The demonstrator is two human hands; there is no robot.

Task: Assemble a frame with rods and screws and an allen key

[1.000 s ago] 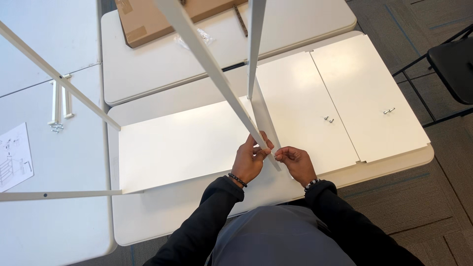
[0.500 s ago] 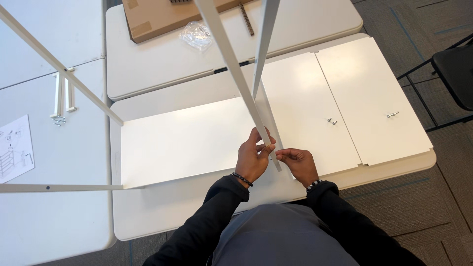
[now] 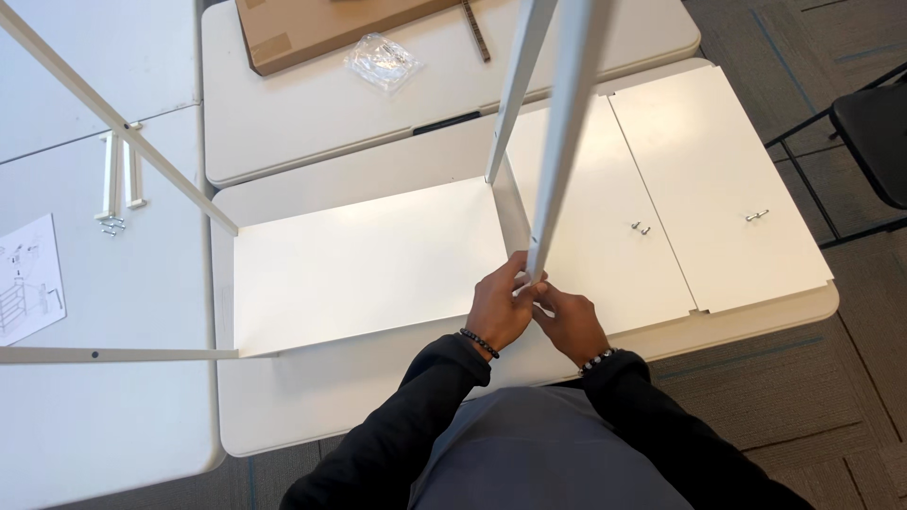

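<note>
Both hands meet at the foot of an upright white metal post [image 3: 565, 132]: the left hand [image 3: 498, 307] has its grip clenched round it, the right hand [image 3: 567, 321] pinches it beside. Just leftward lies a white shelf panel [image 3: 368, 260] on the desk [image 3: 312, 397].

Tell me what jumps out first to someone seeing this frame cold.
The tall white post rising toward the camera at centre, with the left hand and right hand pinched together around its foot. That foot sits at the right end of a white shelf panel lying flat on the table. Two more white panels lie to the right.
</note>
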